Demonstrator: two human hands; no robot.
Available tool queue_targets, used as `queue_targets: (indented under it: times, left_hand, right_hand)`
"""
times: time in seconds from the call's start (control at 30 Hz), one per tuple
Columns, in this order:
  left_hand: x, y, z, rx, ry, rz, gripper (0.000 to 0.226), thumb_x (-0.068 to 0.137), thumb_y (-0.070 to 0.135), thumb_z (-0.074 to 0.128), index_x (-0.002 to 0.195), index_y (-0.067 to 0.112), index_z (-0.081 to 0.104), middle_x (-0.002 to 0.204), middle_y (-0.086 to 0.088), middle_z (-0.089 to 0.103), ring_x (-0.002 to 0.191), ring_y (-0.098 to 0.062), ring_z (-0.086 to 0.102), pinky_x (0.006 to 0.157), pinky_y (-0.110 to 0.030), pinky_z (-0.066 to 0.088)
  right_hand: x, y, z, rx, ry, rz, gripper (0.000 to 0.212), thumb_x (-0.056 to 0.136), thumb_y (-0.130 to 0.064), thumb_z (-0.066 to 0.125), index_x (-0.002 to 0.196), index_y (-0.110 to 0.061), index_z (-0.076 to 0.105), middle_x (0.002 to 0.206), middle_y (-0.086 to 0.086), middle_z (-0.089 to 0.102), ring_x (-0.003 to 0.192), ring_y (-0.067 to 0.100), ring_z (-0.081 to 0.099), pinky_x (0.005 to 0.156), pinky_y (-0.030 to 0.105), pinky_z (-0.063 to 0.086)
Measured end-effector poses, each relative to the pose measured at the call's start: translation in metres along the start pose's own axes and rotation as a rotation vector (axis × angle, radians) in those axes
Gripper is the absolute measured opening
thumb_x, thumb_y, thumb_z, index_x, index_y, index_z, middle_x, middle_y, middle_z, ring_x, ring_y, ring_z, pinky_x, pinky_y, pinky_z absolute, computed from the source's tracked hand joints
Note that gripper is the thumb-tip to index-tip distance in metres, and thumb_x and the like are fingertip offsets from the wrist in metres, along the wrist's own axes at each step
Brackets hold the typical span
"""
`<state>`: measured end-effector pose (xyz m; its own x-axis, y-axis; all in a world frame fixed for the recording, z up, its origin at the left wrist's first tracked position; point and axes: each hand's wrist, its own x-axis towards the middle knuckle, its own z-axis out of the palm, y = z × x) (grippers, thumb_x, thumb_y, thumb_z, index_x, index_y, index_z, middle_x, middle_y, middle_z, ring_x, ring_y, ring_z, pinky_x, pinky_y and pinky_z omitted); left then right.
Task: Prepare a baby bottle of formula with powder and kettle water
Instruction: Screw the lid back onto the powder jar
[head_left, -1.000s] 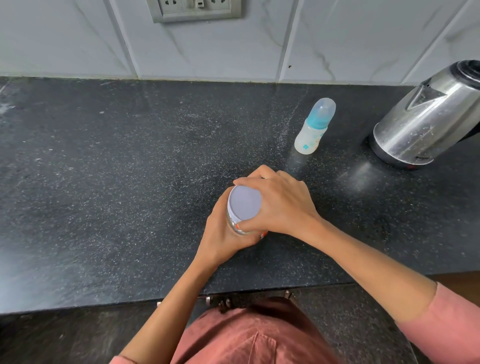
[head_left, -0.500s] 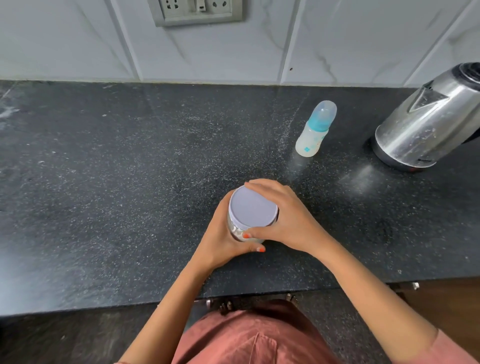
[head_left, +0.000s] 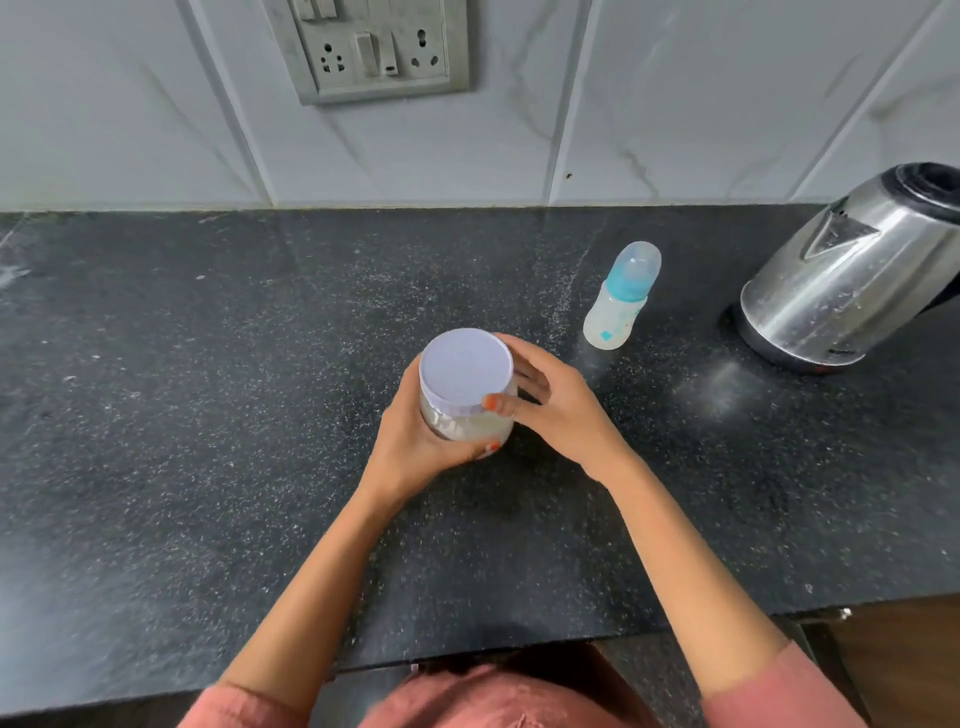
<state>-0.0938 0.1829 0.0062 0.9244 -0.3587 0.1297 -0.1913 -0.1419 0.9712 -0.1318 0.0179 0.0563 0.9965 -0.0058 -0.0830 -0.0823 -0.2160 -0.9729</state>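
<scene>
Reaching in over the near edge of the dark countertop (head_left: 208, 519), both forearms came out of pink sleeves and met at the powder jar (head_left: 467, 426), which was a little in from that edge, near the middle of the counter. Whether it rested on the stone or was raised slightly could not be told. The left hand (head_left: 415, 447) was wrapped round the jar's clear body from the left, thumb curled across the front. The right hand (head_left: 558, 410) was curled at the rim of the pale lid (head_left: 465, 370), thumb tip on its near edge and fingers round the far side. The lid was on, so the step in hand looked to be unscrewing it. Done well, by my judgement, the left hand would brace the jar upright while the right alone turned, gripping the rim and not the top, then lifted the lid straight up so no powder spilled. Farther back to the right the baby bottle (head_left: 618, 306) stood capped, well apart from the jar, with the steel kettle (head_left: 841, 291) beyond it at the right edge, neither touched. Behind, on the tiled wall, was a socket plate (head_left: 374, 47)
</scene>
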Motion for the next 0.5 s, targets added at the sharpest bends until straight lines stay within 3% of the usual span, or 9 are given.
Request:
queue_targets:
  times: [0.17,0.3,0.5]
  left_hand:
    - [0.053,-0.007,-0.010,0.056,-0.034,-0.010,0.090,0.042,0.040,0.085,0.116,0.051,0.035,0.116,0.031,0.046,0.102,0.026,0.044,0.076,0.004,0.037]
    - [0.093,-0.016,-0.014,0.107,-0.052,-0.024,0.094,0.045,0.034,0.085,0.123,0.039,0.033,0.112,0.032,0.044,0.099,0.028,0.042,0.074,0.005,0.035]
    - [0.133,-0.028,-0.024,0.152,-0.045,-0.058,0.093,0.046,0.035,0.084,0.124,0.041,0.032,0.112,0.032,0.044,0.107,0.002,0.046,0.080,-0.003,0.033]
  right_hand:
    - [0.052,0.004,-0.013,-0.025,-0.024,0.006,0.076,0.070,-0.004,0.074,0.136,-0.013,0.038,0.139,0.004,0.045,0.122,0.009,0.044,0.097,0.020,0.042]
    - [0.089,0.002,-0.019,-0.022,-0.006,-0.002,0.074,0.071,-0.001,0.073,0.135,-0.012,0.039,0.135,0.001,0.046,0.117,0.007,0.044,0.082,0.006,0.045]
    - [0.129,0.002,-0.022,-0.044,-0.003,-0.001,0.074,0.072,-0.002,0.073,0.136,-0.012,0.039,0.139,0.006,0.044,0.122,0.012,0.043,0.096,0.024,0.042]
